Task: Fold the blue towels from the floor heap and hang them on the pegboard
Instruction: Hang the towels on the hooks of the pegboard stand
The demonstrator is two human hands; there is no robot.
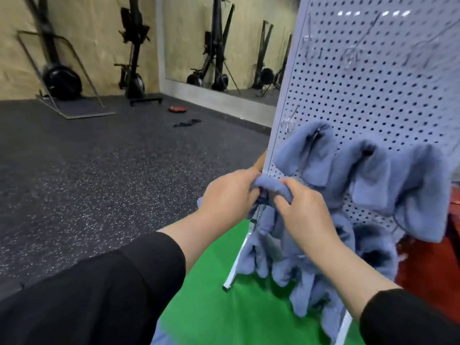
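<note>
Pegboard point(368, 95), the tall pale perforated panel, is running out of view at its top and right edges, and its upper hooks point(351, 56) are blurring into streaks too faint to count. Hung towels point(361, 175) are draping over the middle of the pegboard in a row, soft, fuzzy and grey-blue, their folds hanging downward and hiding the hooks that bear them; more of them are crowding lower on the pegboard, where dark gaps between folds are hard to read. A green mat point(211, 295) is lying under the pegboard's white leg point(234, 267), and a red surface to the right of the pegboard is being cut off by the frame.

At the pegboard's left edge, a towel point(271, 186) is bunching into a thick roll, its long axis lying roughly level, left to right, with the rest trailing down behind the wrists. The left hand point(229, 195) is gripping the roll's left end with fingers curled round it, and the right hand point(306, 210) is pinching the right end between thumb and fingers. What sits between the two hands, a small dark spot under the roll, is too blurred to name.
</note>
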